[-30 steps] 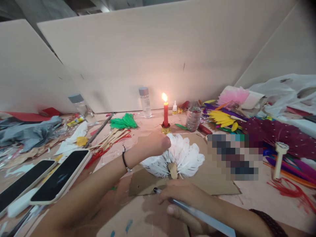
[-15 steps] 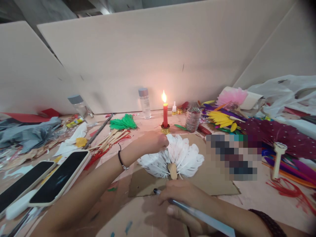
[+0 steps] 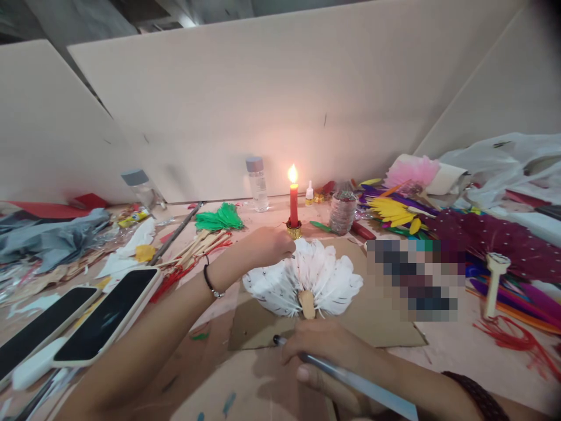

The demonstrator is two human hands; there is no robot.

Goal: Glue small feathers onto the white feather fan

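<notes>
A white feather fan (image 3: 335, 286) with dark flecks lies spread on a sheet of cardboard (image 3: 385, 324), its short wooden handle piece (image 3: 307, 304) toward me. My left hand (image 3: 272, 242) is closed in a pinch over the fan's upper left edge, just in front of the candle holder. What its fingertips hold is too small to make out. Below the handle, my right hand (image 3: 326, 351) is closed around a pen (image 3: 350, 383) with a translucent barrel and a dark end pointing left. Whether the right fingers also touch the handle is hidden.
A lit red candle (image 3: 293, 204) burns close behind my left hand. Bottles, green feathers (image 3: 219, 216) and wooden sticks (image 3: 197, 248) lie beyond. Two phones (image 3: 107, 316) lie at left. Coloured feathers and a maroon fan (image 3: 495, 240) crowd the right. White panels stand behind.
My left hand has shifted slightly left and back along the feather edge. My right hand, the pen and the fan stay practically where they were.
</notes>
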